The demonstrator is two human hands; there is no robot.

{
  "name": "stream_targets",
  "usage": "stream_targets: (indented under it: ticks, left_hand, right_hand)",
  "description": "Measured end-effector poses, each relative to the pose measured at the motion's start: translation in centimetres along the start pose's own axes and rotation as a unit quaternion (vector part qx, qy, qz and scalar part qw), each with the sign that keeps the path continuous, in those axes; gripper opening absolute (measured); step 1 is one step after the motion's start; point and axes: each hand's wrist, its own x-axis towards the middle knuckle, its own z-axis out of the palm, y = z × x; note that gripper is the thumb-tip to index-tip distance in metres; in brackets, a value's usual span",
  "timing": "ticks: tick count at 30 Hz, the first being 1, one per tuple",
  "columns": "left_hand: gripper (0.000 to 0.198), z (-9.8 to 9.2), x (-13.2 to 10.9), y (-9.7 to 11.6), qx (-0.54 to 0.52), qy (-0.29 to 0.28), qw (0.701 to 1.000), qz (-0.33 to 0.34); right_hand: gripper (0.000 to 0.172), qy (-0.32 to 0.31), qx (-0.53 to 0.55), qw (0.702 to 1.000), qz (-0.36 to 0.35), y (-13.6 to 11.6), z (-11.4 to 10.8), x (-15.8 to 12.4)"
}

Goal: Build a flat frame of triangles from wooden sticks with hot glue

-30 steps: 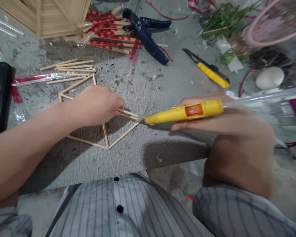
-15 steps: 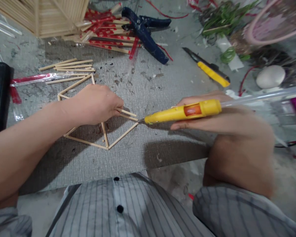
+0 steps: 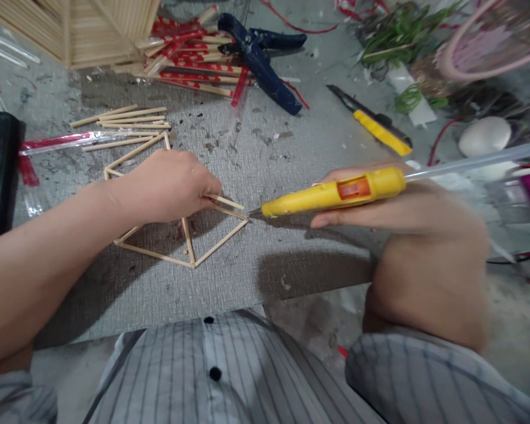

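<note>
My left hand is closed, pinching a thin wooden stick above a frame of joined sticks that lies on the grey table. The hand and forearm hide the middle of the frame. In my right hand is a yellow hot glue gun with a clear glue stick in its rear end. Its metal nozzle points left, close to the right corner of the frame; whether it touches is hard to tell. Part of the right hand is behind the gun and blurred.
Loose cut sticks lie beyond my left hand. Farther back are a slatted wooden panel, red-wrapped chopsticks and dark blue cutters. A yellow utility knife lies beyond the gun. A black phone-like object is at left, a white egg at right.
My right hand has moved the glue gun slightly right and tilted its rear end up a little, drawing the nozzle a bit off the corner. My left hand has barely moved.
</note>
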Motion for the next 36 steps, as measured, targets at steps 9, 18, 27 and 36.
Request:
stream_targets:
  ticks: [9, 18, 27, 36]
  left_hand:
    - [0.034, -0.07, -0.60, -0.19, 0.011, 0.026, 0.999, 0.029]
    - [0.032, -0.18, -0.14, 0.04, 0.020, 0.010, 1.000, 0.007]
    - [0.034, -0.33, -0.75, 0.05, 0.014, 0.025, 0.999, 0.023]
    - [0.029, -0.19, -0.55, -0.03, 0.020, 0.027, 0.999, 0.018]
  right_hand:
    - [0.058, -0.017, -0.006, 1.000, -0.016, 0.26, -0.04, 0.16]
    - [0.059, -0.027, -0.010, 1.000, -0.007, 0.17, -0.08, 0.18]
    - [0.061, -0.038, -0.011, 0.998, 0.038, -0.39, -0.06, -0.06]
    - [0.057, -0.030, -0.011, 0.999, 0.014, 0.03, 0.03, -0.18]
